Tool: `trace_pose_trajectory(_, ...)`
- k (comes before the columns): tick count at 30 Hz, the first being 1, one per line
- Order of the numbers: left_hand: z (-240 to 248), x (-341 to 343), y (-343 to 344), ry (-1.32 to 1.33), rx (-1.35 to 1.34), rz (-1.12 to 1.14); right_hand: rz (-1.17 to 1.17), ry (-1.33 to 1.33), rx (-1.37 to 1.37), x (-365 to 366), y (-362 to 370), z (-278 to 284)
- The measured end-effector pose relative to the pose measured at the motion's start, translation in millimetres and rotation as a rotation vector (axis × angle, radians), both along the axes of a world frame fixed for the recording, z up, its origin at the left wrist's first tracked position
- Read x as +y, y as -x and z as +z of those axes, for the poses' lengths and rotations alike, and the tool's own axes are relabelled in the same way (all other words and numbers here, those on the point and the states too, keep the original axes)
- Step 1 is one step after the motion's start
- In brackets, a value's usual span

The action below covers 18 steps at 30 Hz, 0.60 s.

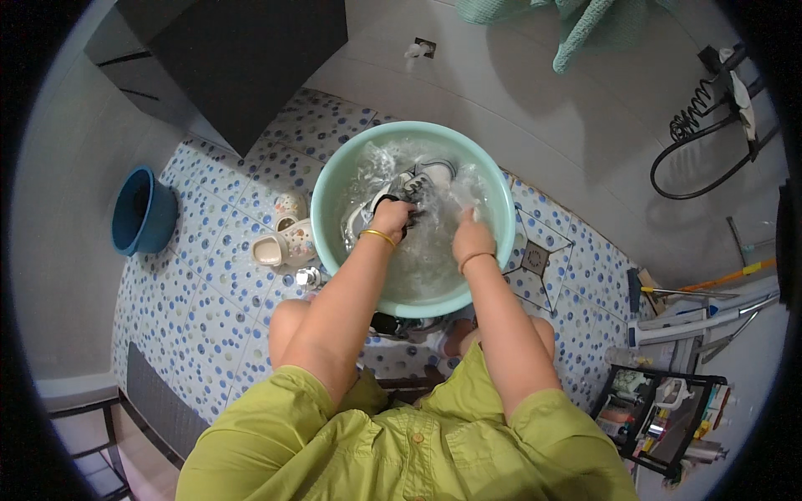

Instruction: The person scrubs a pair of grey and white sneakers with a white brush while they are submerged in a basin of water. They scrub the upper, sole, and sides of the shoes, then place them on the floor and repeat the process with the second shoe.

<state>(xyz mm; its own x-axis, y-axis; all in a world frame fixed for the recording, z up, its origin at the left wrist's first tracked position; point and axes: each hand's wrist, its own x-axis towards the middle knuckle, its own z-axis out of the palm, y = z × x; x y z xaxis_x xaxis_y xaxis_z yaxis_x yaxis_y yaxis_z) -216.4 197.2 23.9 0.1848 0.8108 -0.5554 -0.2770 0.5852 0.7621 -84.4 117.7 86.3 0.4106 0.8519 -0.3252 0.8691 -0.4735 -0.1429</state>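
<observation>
"In the head view, within the mint-green basin (505,221), what can you make out?"

"A grey-and-white shoe (436,173) with dark laces, in the basin's far half, partly hidden by clear, splashing water (418,265); its pale rounded end lies nearest the basin's far rim."

"And the left hand (393,220)?"

"Over the basin's left half, its fingers curled and clamped on a dark edge of the shoe; a yellow band (380,236) circles the wrist."

"The right hand (474,240)?"

"Over the basin's right side, the fingertips lost in the spray; I cannot tell whether they are apart or together, nor what they touch; a tan band (476,257) rings that wrist."

"What stands around the basin?"

"Just left of it, two cream clogs (296,242); farther left, a blue bucket (163,217); near its right side, a floor drain (535,258); well to its right, a black hose (702,194); beyond its far rim, a green cloth (576,37) hanging to the right and a dark cabinet (242,67) to the left."
</observation>
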Motion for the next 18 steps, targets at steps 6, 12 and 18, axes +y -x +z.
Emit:
trace_pose_trajectory(6,24.2,-11.4,0.4,-0.032,0.010,0.041,-0.007,-0.366,0.388,4.7,-7.9,5.3)
trace_pose_trajectory(12,21.2,-11.5,4.7,-0.068,-0.272,-0.018,0.152,-0.507,0.311,2.8,16.4,33.2)
trace_pose_trajectory(18,52.2,-29.6,13.0,-0.109,-0.539,0.071,0.058,-0.846,0.233,19.3,12.7,27.1)
